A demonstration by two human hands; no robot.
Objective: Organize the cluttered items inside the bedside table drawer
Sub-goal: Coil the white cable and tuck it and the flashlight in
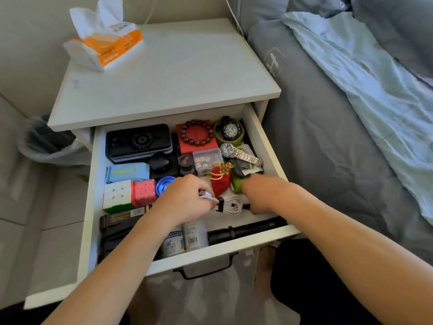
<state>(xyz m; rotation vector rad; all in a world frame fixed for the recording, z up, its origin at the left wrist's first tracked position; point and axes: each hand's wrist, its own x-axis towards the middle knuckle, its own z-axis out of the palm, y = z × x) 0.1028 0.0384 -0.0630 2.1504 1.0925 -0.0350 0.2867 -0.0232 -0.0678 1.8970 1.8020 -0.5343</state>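
Frame centre, open white drawer (92, 184): our left hand (185, 198) pinches the coiled white cable (230, 204); right hand (260, 195) grips its other end. Risk: dragging could snag the red pouch (220, 184) alongside.

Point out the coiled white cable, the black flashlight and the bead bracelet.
coiled white cable (232, 204), head view, on its loops.
black flashlight (246, 229), head view, mid-barrel.
bead bracelet (187, 130), head view, on its left-side beads.

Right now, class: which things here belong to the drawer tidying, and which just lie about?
Job: drawer; white cable, held by left hand and right hand; red pouch; flashlight; cubes.

Lying about: tissue pack; bin; bed.
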